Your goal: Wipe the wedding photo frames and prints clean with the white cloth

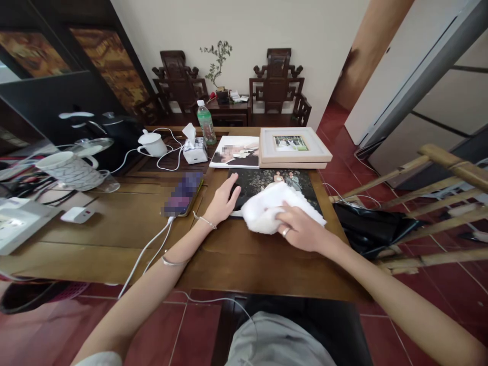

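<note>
A fluffy white cloth is bunched under my right hand, whose fingers grip its near side. The cloth lies over the front part of a dark photo print or album showing two people, and covers much of it. My left hand rests at the left edge of that dark photo, fingers stretched out and thumb apart, holding nothing. Just behind lie a white-edged photo panel and a stack of light wooden picture frames.
Left of my left hand lies a phone with a white cable. Farther back stand a tissue box, a green-labelled bottle and a white lidded cup. A patterned mug and a power strip sit far left. A bamboo chair stands right.
</note>
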Action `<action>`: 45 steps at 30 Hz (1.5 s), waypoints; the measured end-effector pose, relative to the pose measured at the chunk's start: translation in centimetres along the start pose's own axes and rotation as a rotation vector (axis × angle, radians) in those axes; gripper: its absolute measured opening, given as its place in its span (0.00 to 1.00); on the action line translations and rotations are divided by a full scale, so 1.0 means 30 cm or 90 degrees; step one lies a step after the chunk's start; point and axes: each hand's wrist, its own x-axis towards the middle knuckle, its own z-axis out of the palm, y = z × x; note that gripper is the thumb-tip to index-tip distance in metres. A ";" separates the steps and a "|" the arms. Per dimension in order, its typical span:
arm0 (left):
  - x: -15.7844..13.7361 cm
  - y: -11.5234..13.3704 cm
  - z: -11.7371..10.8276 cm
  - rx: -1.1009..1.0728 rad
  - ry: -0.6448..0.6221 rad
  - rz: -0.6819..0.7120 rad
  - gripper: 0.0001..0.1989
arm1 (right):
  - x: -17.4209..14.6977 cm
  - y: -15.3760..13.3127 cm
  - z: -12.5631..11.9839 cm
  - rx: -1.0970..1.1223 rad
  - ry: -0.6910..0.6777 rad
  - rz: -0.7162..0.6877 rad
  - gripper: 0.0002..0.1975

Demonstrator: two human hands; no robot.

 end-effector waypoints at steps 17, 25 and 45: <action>0.001 -0.008 0.006 0.046 -0.079 0.024 0.17 | 0.570 0.018 0.046 0.132 0.126 0.179 0.14; -0.002 -0.020 0.013 0.037 -0.061 0.024 0.18 | 0.353 0.188 -0.015 0.143 0.197 0.243 0.15; -0.007 -0.021 0.022 0.044 -0.050 0.027 0.17 | -0.174 -0.006 -0.028 -0.037 0.082 0.169 0.11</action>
